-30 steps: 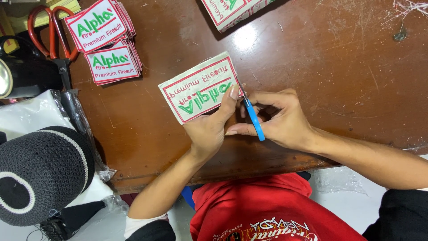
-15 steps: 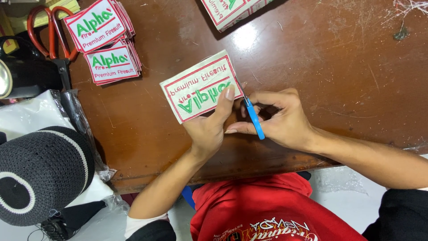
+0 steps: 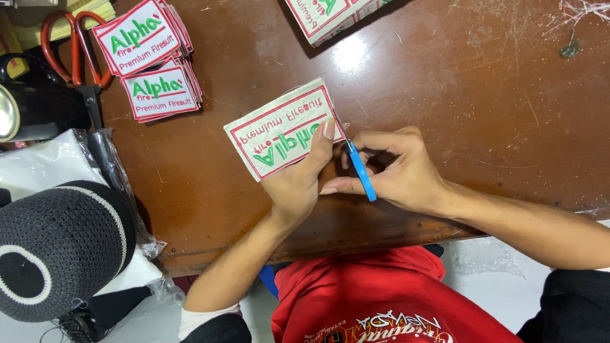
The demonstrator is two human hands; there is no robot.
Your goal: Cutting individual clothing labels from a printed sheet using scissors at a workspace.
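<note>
A person in a red shirt is sitting at a brown table, working on an embroidered patch. The left hand is gripping the patch by its near edge, with the thumb pressing on its face and the fingers curling beneath, so the patch is tilting just above the tabletop near the table's front edge. The patch is white with a red border and green and red lettering, and it is facing away from the wearer. The right hand is closing around a small blue snipper, whose tip is touching the right edge of the patch.

Two stacks of like patches are lying at the far left of the table, just beside red-handled scissors. Another stack is sitting at the table's far edge, partly cut off by the frame. Loose thread scraps are lying at the far right corner. A dark knitted cap with a white ring is filling the lower left, resting over clear plastic bags.
</note>
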